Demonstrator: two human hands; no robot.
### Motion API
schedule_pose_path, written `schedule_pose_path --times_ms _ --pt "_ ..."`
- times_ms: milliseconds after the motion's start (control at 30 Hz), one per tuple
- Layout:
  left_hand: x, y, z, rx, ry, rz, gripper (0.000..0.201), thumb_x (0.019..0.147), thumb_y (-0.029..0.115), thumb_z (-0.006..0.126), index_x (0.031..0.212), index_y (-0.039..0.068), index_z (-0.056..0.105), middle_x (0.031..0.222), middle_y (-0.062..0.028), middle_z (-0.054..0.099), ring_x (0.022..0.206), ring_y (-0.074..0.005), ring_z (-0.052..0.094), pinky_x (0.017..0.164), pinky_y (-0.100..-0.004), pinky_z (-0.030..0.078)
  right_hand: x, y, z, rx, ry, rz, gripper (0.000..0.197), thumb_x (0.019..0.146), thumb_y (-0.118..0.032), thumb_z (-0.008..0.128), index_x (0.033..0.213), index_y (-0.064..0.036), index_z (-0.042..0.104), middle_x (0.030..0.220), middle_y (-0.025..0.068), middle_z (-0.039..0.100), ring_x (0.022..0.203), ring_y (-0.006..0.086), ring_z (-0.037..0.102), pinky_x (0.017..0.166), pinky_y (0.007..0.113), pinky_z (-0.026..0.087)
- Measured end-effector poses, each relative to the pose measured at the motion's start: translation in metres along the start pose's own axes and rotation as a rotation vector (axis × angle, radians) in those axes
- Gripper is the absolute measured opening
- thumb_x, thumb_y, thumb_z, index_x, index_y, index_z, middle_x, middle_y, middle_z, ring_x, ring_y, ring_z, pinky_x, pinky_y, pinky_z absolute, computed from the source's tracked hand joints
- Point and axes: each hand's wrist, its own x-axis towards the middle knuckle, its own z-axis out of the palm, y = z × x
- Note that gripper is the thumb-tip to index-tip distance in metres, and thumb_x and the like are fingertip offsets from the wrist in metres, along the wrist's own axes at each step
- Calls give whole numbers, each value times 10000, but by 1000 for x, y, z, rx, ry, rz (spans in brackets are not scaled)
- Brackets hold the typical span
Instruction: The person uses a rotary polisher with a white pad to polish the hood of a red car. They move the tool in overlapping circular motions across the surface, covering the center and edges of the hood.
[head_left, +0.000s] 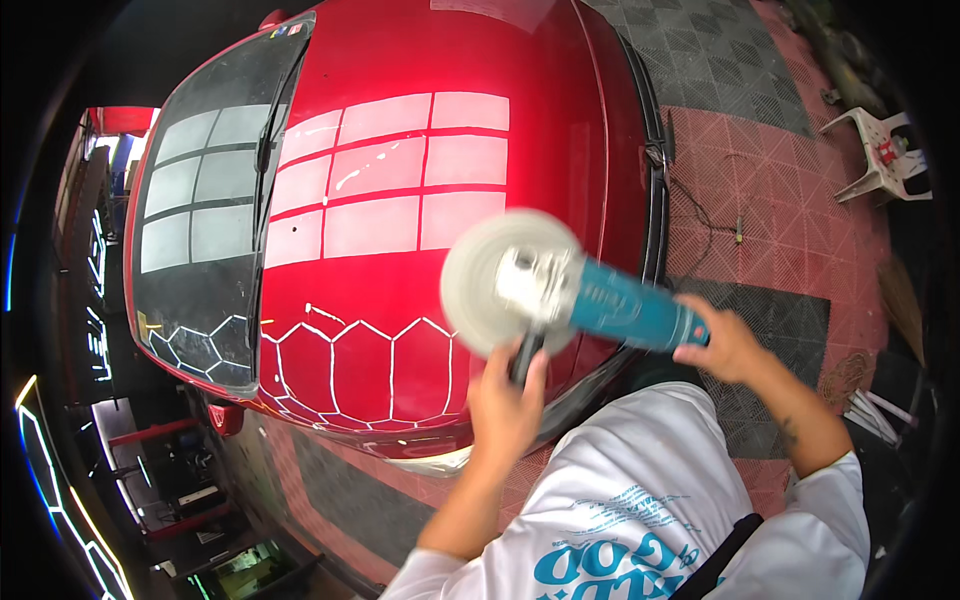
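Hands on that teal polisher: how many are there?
2: the left hand grips the black side handle, the right hand holds the rear end of the teal polisher.

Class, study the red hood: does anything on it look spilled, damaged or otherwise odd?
Yes: pale, broken streaks cross the hood inside the grid-like reflection, up and left of the polisher. They look odd because they interrupt the even gloss; whether they are smeared residue or damage, I cannot tell.

Blurred teal polisher [620,305], underside of its round pad [466,285] hidden
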Motion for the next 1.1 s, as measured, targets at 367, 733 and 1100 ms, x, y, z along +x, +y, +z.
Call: schedule_pose_path --times_ms 367,733,1100 --pt "282 121 44 222 -296 162 506 954 368 850 1183 -76 773 1012 -323 789 966 -422 802 869 -479 617 125 26 -124 468 127 27 706 1057 -597 682 1483 -48 560 851 18 619 615 79 603 517 253 533" --pt "-56 9 -16 101 -31 -54 399 976 234 862 1226 -54 746 938 -259 791 821 -285 802 749 -394 598 -48 17 29 242 -81 -78 883 910 -565 824 1558 -44 524 1281 243 759 1248 432 731 1074 490 546" --pt "-197 -75 -87 -130 63 -319 390 972 177 885 1288 -15 762 950 -127 814 855 -109 722 767 -296 583 -103 -30 112 288 -453 -307 754 1157 -490 383 1715 3 260 1460 336 641 1343 496 644 1180 507 462"
